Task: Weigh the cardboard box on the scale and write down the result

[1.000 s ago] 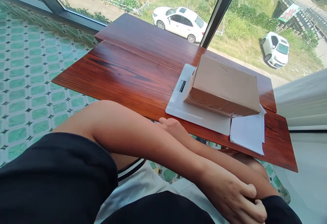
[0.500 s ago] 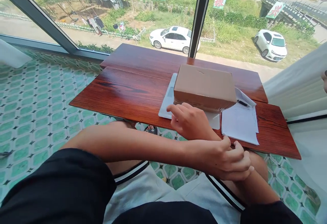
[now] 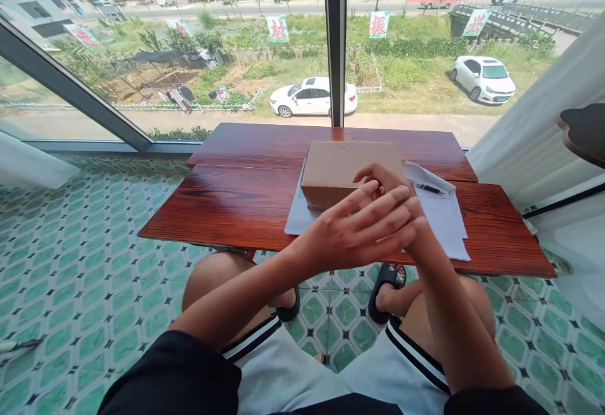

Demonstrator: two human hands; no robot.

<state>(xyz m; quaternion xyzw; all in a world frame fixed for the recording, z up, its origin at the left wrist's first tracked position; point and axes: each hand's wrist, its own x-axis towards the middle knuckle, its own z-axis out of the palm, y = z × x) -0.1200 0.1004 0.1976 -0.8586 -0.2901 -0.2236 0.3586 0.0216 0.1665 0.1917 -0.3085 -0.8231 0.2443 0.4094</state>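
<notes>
My left hand (image 3: 362, 229) reaches in from the left and lies across my right wrist. Its fingers are stretched out and slightly apart, with no object in them. Behind it, my right hand (image 3: 385, 177) is raised with loosely bent fingers pointing left; part of it is hidden by the left one. Both are held in front of a closed brown cardboard box (image 3: 338, 163), which they partly cover. Under the box lies a flat pale grey slab (image 3: 293, 213), mostly hidden. Right of the hands, sheets of paper (image 3: 447, 229) carry a black pen (image 3: 429, 188).
The reddish-brown wooden table (image 3: 212, 204) stands before a large window with a dark frame post (image 3: 336, 43). A pale curtain (image 3: 524, 112) hangs at the right, near a dark curved object (image 3: 586, 134). My slippered feet rest on the green tiled floor (image 3: 94, 257).
The view has tilted up. Both hands have risen, and my left hand has moved from my right forearm to the wrist, its fingers straightening. The box stays on the slab.
</notes>
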